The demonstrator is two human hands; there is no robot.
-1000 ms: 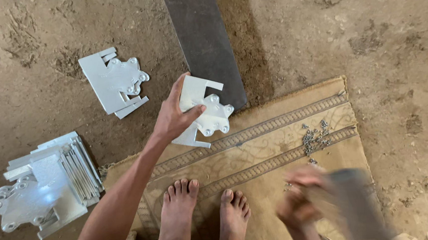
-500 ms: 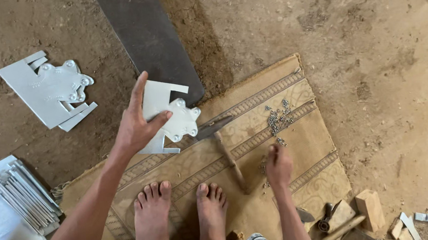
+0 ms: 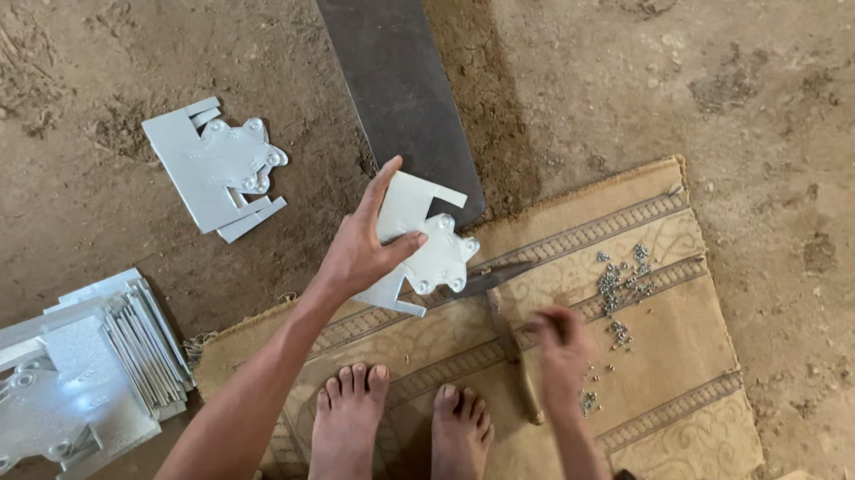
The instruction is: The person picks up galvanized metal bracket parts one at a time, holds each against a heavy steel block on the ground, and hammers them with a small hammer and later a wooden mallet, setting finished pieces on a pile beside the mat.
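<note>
My left hand (image 3: 360, 253) grips a white metal bracket (image 3: 430, 252), a flat plate with a lobed piece with holes on top, held just above the near end of a dark metal slab (image 3: 391, 82). My right hand (image 3: 560, 346) is blurred, its fingers curled, and hovers over the tan mat (image 3: 681, 423) just left of a scatter of small silvery fasteners (image 3: 619, 287). I cannot make out anything in it. A hammer (image 3: 512, 349) lies on the mat between my hands, with its head next to the bracket.
A stack of white bracket plates (image 3: 66, 380) lies on the dirt floor at the left. One more assembled pair (image 3: 214, 167) lies further up. My bare feet (image 3: 361, 430) rest on the mat's near edge. Bare dirt surrounds the mat.
My right hand put the hammer down on the mat, reached to the fasteners, and has now drawn back toward me. My left hand keeps hold of the bracket.
</note>
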